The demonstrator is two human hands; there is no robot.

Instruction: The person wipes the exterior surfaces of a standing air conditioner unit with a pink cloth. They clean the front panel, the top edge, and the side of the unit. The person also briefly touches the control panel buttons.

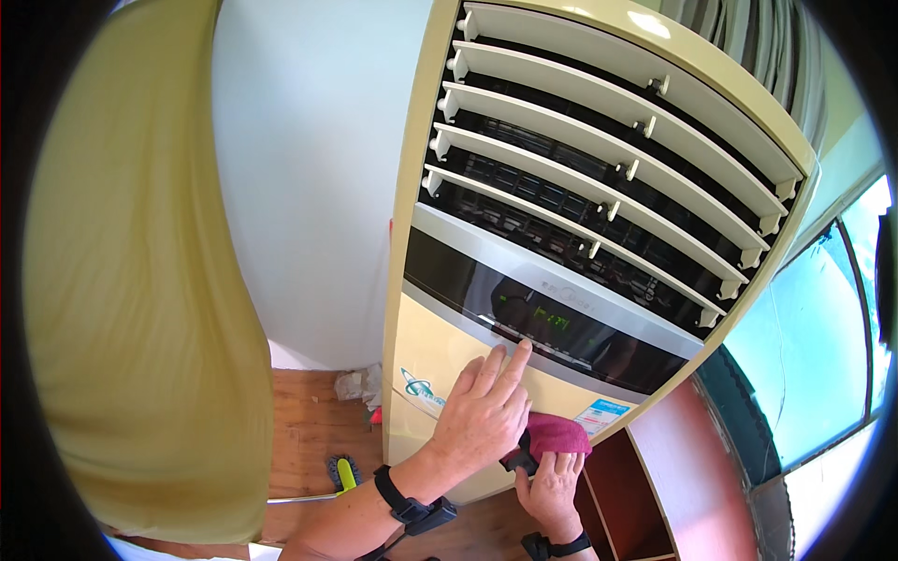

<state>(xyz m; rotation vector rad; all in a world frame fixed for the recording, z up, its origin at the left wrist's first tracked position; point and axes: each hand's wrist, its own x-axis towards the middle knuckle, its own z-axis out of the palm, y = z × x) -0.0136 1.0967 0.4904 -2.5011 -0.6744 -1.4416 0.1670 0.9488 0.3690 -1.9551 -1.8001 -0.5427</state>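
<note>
A tall cream floor-standing Midea air conditioner (449, 336) fills the middle of the view. My left hand (484, 407) is raised to its front, and the index fingertip is at the row of buttons (554, 350) under the lit green display (551, 319). Nothing is held in that hand. Lower and to the right, my right hand (554, 491) grips a magenta cloth (558, 433) against the lower front panel. A small black item (520, 459) shows beside the cloth; its kind is unclear. White louvers (596, 151) span the dark outlet above.
A yellow cloth drape (140, 280) hangs on the left. On the wood floor (309, 414) lie a green-handled brush (345, 473) and crumpled plastic (358, 386). A reddish-brown shelf unit (624, 491) stands close on the right, near a window (807, 350). Grey curtains (765, 49) hang behind.
</note>
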